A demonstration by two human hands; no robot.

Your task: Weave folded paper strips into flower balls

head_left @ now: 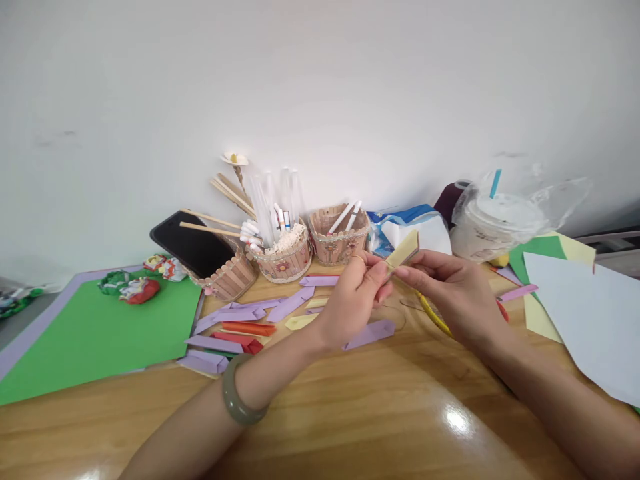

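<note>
L hand [350,300] & R hand [457,293] pinch yellow paper [404,248] w/ fingertips closed, held up above far side of table [350,413], prob. mid-handling, so any next move needs steady, light pinches.

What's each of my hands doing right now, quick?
Left hand: closed, pinching the folded pale yellow paper.
Right hand: fingers partly curled, thumb and fingertips at the same paper.
</note>
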